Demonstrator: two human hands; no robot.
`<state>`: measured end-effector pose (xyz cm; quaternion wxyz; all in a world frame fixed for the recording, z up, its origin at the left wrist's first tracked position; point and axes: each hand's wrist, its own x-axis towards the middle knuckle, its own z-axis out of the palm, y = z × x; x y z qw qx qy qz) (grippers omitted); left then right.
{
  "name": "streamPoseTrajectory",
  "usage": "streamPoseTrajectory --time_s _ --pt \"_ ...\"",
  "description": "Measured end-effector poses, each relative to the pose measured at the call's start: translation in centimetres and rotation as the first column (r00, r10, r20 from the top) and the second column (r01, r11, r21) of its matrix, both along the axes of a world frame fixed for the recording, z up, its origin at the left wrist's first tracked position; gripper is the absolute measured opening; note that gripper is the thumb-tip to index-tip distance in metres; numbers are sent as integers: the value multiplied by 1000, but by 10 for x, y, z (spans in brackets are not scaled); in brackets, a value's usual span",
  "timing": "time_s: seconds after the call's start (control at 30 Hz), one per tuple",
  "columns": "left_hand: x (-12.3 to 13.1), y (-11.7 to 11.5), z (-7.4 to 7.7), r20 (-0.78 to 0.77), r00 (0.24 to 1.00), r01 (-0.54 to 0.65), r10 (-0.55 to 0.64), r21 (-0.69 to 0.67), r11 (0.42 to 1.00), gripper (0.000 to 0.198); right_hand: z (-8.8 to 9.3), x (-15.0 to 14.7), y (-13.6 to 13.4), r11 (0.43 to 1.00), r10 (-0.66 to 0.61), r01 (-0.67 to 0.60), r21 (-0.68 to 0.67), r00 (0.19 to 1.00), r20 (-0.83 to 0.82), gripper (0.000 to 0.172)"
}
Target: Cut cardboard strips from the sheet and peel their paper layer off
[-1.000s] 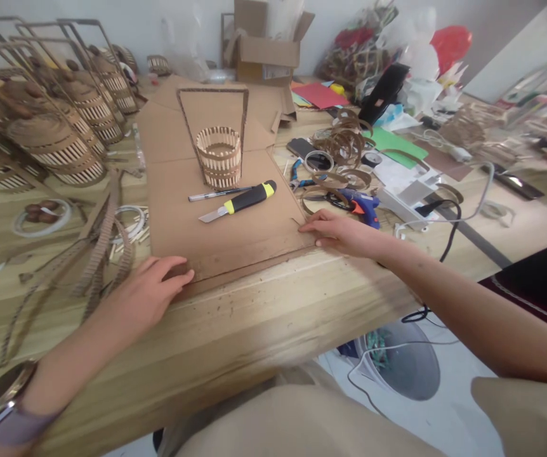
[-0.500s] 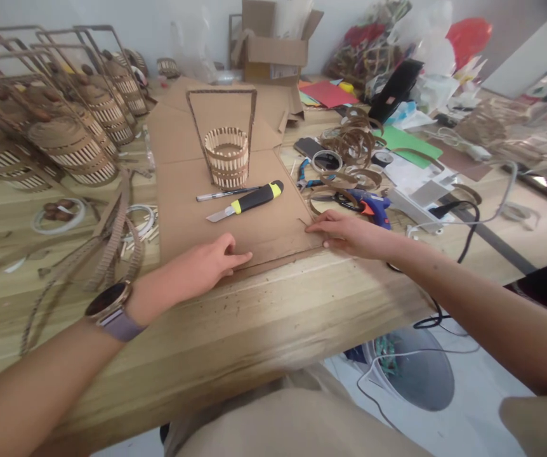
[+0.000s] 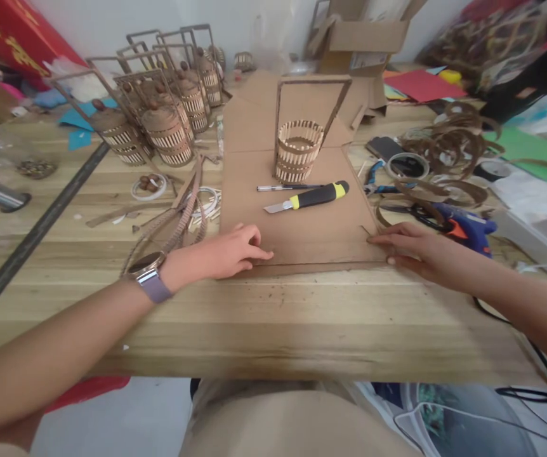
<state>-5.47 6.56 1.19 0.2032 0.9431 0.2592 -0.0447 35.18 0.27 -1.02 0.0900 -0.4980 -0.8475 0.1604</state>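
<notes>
Nearby, pins the near edge of the cardboard sheet point(image 3: 302, 238) to the table point(image 3: 302, 317) with left hand point(image 3: 233, 254), fingers loosely curled, and right hand point(image 3: 409, 251), fingers flat, gripping nothing. Runs lengthwise away from the body. Farther on, bears a utility knife point(image 3: 309, 198), blade leftward.

Craft workshop. A wooden workbench point(image 3: 273, 317) carries a cardboard sheet point(image 3: 302, 238); on the sheet lies a utility knife point(image 3: 311, 197), right of it a glue gun point(image 3: 471, 230), left of it rows of finished slatted baskets point(image 3: 166, 133).
</notes>
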Motion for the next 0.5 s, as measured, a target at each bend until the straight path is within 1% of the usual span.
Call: streamPoseTrajectory --time_s 0.2,0.37,0.5 --pt "1 -8 -6 3 997 -74 74 23 997 42 0 -1 -3 1000 7 -7 1 1000 26 39" --pt "0 -8 -10 19 997 -79 79 16 997 43 1 -2 -3 1000 0 1 -3 1000 28 39" --pt "-1 -6 -12 21 998 -53 53 19 998 41 2 -3 -4 1000 13 -13 -2 1000 11 39"
